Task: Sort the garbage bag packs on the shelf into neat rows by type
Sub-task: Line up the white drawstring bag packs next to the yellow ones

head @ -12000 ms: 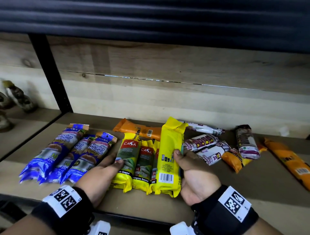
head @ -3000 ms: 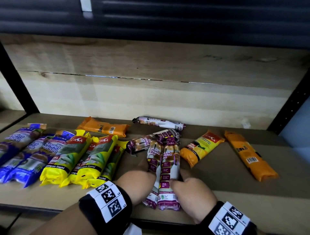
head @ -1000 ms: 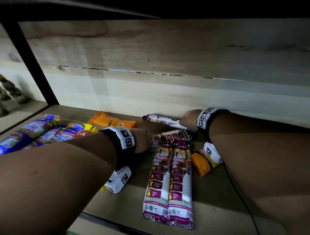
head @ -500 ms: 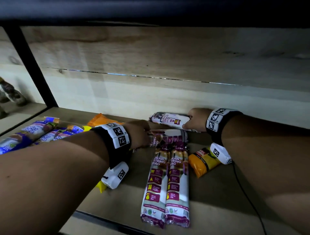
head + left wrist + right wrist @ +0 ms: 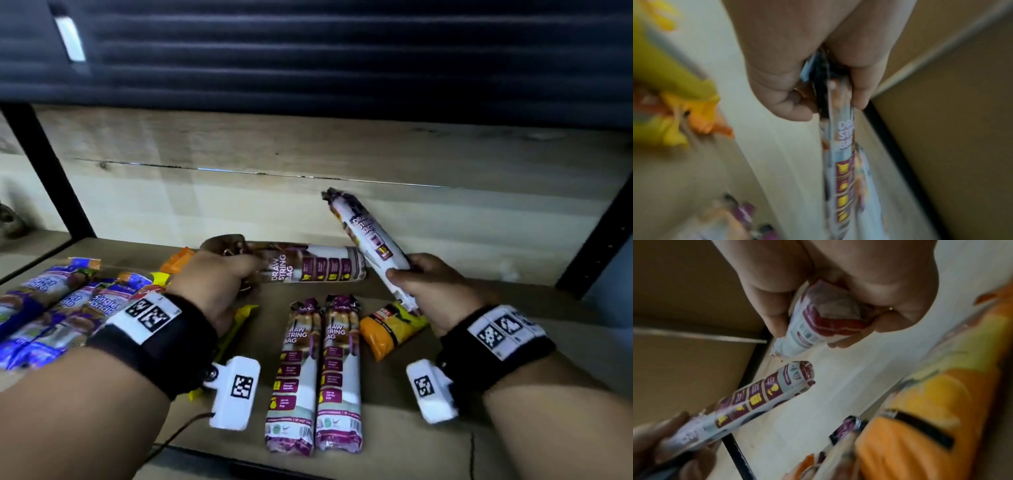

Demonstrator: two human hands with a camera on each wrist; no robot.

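Left hand (image 5: 219, 284): grips one end of a drawstring pack (image 5: 315, 267).
Right hand (image 5: 431, 291): grips a second pack (image 5: 370, 236).
Risk: end-held packs may droop and knock the two laid packs (image 5: 315, 373) crooked.

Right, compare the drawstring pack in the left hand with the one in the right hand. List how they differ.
Pose: the left hand's pack lies nearly level, pointing right; the right hand's pack tilts steeply up toward the back wall.
Grip: the left hand holds its pack at the brown-printed end; the right hand holds its pack at the lower end.
Print: "DRAW STRING BAG" reads clearly on the left hand's pack; on the right hand's pack it is blurred.
Both are white-and-maroon drawstring packs, lifted off the shelf.
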